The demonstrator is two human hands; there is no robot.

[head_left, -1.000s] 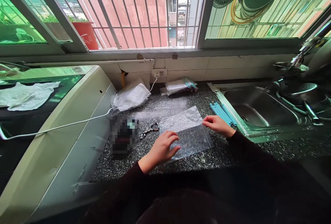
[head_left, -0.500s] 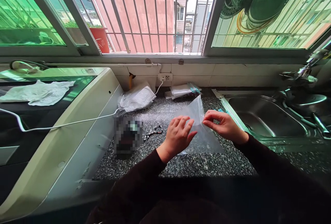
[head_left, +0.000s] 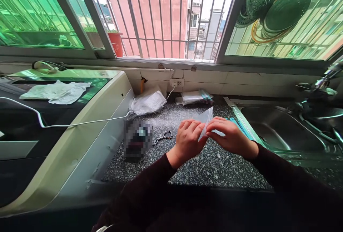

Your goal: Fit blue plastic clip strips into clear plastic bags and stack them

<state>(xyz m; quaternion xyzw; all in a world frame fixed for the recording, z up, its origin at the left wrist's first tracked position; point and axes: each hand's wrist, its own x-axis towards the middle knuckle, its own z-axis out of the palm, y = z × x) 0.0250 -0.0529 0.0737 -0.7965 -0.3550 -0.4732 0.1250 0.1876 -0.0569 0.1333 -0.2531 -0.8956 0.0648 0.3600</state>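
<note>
Dark sleeves: I see both reaching in from the near edge, over the speckled counter (head_left: 203, 173).
Left hand (head_left: 187, 141): I find it narrow, thumb and fingertips closed on the clear plastic bag (head_left: 207, 114).
Right hand (head_left: 229, 135): I find it narrow also, fingers bent and pinching the same bag from the other side.
Clear plastic bag: between my two hands, above the counter, upper corner pointing away from me; its lower part is largely hidden by the hands.
Pixelated object (head_left: 137, 141): on the counter, left of the hands; identity obscured, I cannot tell it.
Beaded strand (head_left: 162, 138): lying between that object and the left hand.
Blue strips (head_left: 241, 126): just beyond the right hand, near the sink (head_left: 284, 128), partly hidden.
White appliance (head_left: 91, 105): at left, bearing a crumpled white cloth (head_left: 60, 92) on its dark top.
White cable (head_left: 88, 122): crosses the appliance; a white lead also reaches the wall socket (head_left: 177, 82).
Back of counter: a white plastic bundle (head_left: 148, 100) beside the appliance; a stack of packets (head_left: 195, 97) to its right.
Window: barred; red pot (head_left: 116, 43) beyond, strainers (head_left: 288, 10) hanging upper right.
</note>
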